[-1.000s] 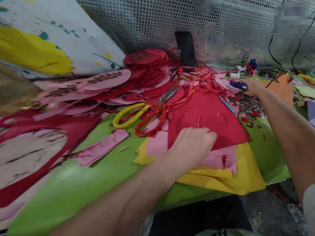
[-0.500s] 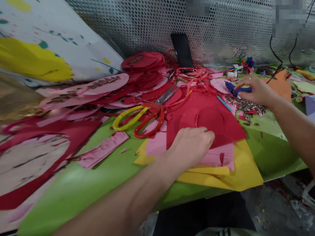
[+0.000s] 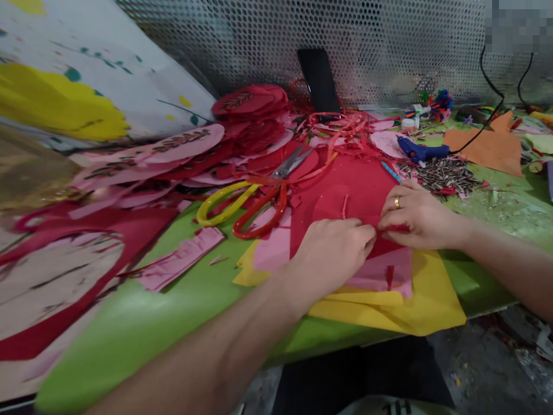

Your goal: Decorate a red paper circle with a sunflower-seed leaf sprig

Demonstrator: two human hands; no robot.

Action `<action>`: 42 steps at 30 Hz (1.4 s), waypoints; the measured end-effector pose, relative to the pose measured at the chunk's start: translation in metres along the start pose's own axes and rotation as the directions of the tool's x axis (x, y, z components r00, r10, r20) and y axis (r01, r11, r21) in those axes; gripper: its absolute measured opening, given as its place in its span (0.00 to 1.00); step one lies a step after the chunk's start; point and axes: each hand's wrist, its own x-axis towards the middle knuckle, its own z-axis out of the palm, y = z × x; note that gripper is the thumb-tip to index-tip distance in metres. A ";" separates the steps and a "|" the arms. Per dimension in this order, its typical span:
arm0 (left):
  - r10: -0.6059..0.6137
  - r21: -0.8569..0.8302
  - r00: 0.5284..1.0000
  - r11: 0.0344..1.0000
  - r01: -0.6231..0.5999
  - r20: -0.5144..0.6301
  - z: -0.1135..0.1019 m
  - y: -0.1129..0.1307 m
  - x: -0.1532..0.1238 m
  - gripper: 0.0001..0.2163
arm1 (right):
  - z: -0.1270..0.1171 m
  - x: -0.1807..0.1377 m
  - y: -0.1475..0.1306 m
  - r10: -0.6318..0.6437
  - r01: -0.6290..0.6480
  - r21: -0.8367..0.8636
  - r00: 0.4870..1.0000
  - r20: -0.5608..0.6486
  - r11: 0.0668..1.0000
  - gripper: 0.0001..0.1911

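My left hand rests with curled fingers on a sheet of red paper, its fingertips hidden. Just right of it, my right hand, wearing a ring, pinches a bit of red paper at the sheet's right side. Both hands are close together, with a small gap between them. A thin raised strip stands on the red sheet above my left knuckles. Pink paper and yellow paper lie beneath. A blue glue gun lies beyond my right hand, out of its grasp.
Scissors with one yellow and one red handle lie left of the sheet. Sunflower seeds are heaped near the glue gun's cord. A phone leans on the perforated metal panel. Layered red and pink cut-outs are piled at left.
My right hand has let go of the blue glue gun and come down left to the red paper. My left hand has stayed nearly in place.
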 end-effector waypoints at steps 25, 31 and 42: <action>0.027 -0.042 0.991 0.999 -0.021 0.131 -0.008 -0.003 -0.005 0.14 | 0.002 0.002 -0.003 -0.159 0.172 -0.100 0.980 0.122 0.980 0.13; -0.002 -0.005 0.980 1.000 0.003 0.199 -0.009 0.000 -0.004 0.13 | 0.000 0.001 -0.004 -0.166 0.182 -0.105 0.976 0.141 0.978 0.13; 0.007 -0.011 0.977 1.000 -0.005 0.212 -0.009 0.000 -0.003 0.12 | -0.005 -0.002 0.000 -0.138 0.142 -0.030 0.985 0.105 0.989 0.11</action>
